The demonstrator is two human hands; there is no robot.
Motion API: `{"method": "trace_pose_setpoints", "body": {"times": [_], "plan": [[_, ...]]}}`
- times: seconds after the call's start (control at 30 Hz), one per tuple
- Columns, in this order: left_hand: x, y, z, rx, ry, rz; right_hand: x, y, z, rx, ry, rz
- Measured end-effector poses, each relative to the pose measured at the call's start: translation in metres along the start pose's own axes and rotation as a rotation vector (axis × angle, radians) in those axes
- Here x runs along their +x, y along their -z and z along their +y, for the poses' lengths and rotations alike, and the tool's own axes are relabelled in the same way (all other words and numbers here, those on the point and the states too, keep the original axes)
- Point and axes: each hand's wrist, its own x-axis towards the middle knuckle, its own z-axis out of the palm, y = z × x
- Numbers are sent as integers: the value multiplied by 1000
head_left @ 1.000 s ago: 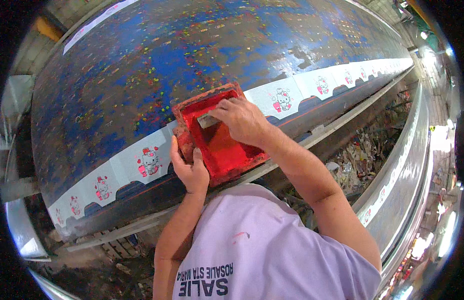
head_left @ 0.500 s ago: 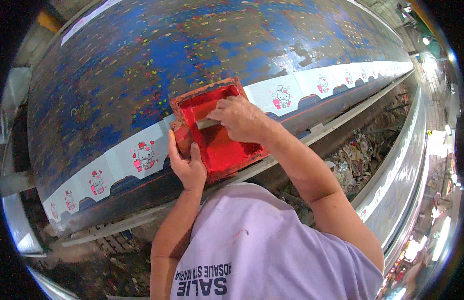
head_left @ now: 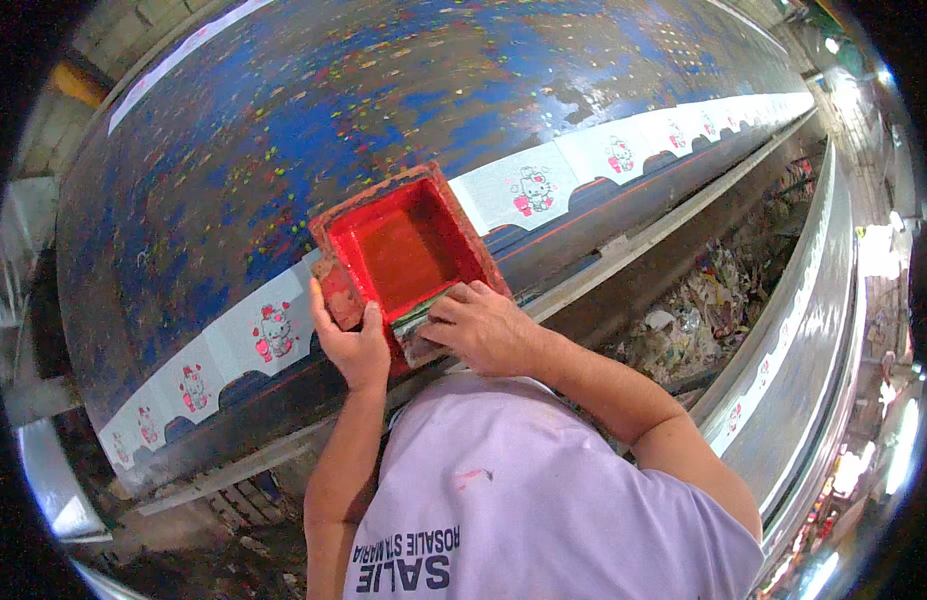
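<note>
A deep rectangular screen-printing frame (head_left: 472, 238), crusted and wet with red ink, lies tilted over the near edge of the long table. My left hand (head_left: 352, 348) grips the frame's left side, thumb toward me and fingers along the outer edge. At the frame's near end, my right hand (head_left: 492, 330) is closed on a squeegee (head_left: 416, 338); my fingers cover much of it. Red ink coats the mesh (head_left: 399, 250) inside. White cut pieces run in a row on both sides of the frame, such as a printed piece (head_left: 534, 190) with a pink, red and black cartoon cat.
The long table (head_left: 284, 130) is spattered with blue, red and yellow ink. A ledge (head_left: 624, 245) runs along its near side. Beyond it, scraps (head_left: 709, 300) lie heaped in a gap. Another long table (head_left: 774, 400) with printed pieces stands at the right.
My right hand has drawn the squeegee from the middle of the frame to its near end. More of the red mesh shows. The view has shifted slightly.
</note>
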Motion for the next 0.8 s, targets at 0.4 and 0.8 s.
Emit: {"method": "trace_pose_setpoints", "body": {"times": [0.4, 0.8], "plan": [[-19, -81, 29, 82, -117, 59, -104, 22, 91, 451, -462, 487], [-46, -237, 45, -60, -12, 65, -190, 75, 211, 432, -422, 495]]}}
